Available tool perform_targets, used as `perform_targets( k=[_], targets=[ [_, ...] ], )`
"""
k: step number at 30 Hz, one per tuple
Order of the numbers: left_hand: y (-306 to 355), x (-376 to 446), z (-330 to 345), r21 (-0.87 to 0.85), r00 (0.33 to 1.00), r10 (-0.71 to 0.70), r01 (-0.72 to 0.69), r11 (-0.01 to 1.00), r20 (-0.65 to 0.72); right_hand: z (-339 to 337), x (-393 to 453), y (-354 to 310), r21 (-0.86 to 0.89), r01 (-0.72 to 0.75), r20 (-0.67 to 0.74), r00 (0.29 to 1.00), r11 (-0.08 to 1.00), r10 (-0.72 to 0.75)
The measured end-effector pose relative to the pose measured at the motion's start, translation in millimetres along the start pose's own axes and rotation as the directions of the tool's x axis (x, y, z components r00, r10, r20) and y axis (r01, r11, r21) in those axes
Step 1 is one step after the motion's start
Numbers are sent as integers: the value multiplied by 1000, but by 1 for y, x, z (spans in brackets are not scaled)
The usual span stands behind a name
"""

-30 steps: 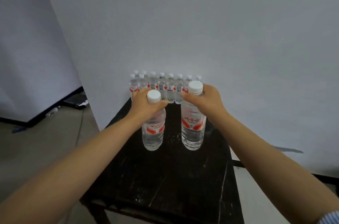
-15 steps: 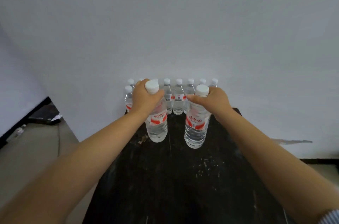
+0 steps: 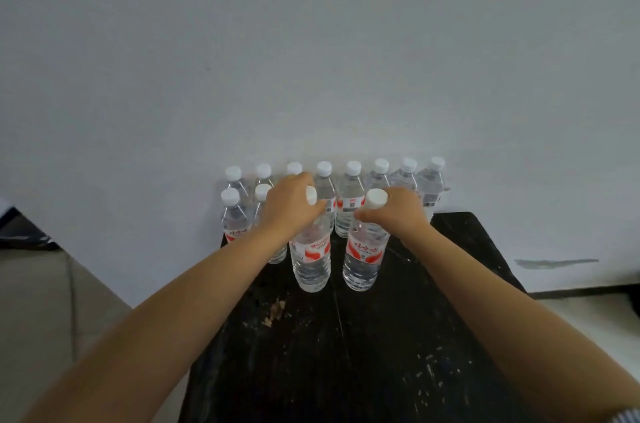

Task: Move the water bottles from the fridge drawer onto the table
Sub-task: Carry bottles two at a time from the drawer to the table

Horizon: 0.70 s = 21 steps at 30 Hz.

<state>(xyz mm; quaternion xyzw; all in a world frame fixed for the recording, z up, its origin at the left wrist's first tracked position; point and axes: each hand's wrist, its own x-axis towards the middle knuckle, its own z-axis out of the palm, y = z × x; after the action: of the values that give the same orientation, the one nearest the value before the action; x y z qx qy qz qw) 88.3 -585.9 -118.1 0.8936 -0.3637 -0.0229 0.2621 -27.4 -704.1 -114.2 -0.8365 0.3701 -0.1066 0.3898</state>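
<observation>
Both my bare forearms reach forward, converging toward the middle. My left hand (image 3: pixel 290 206) curls its fingers around a bottle neck, knuckles up. My right hand (image 3: pixel 398 213) does likewise beside it, thumb pointing inward, a striped sleeve edge at the elbow.

Two bare forearms, one sleeve edge

Both forearms are uncovered down to the left hand (image 3: pixel 289 204) and right hand (image 3: pixel 398 211). At the lower right corner a sliver of sleeve (image 3: pixel 628 415) shows, pale with thin blue stripes. No rings, watch or gloves visible.
</observation>
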Motion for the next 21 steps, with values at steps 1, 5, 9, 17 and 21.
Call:
perform_targets(
  k=[1,5,9,17,21],
  targets=[
    [-4,8,4,15,999,12,-13,1000,32,3,10,2,-29,15,23,1000,999,-14],
    [-17,37,20,80,990,51,-62,995,130,17,40,13,-79,62,79,995,995,-55],
    [-32,60,36,143,983,32,-59,988,182,32,63,21,-97,95,135,987,991,-82],
    [-48,78,55,161,986,-13,-14,987,165,51,91,28,-129,171,184,972,977,-146],
    [-52,81,56,187,981,-18,-19,982,194,54,99,24,-174,203,236,959,964,-159]
  ],
)
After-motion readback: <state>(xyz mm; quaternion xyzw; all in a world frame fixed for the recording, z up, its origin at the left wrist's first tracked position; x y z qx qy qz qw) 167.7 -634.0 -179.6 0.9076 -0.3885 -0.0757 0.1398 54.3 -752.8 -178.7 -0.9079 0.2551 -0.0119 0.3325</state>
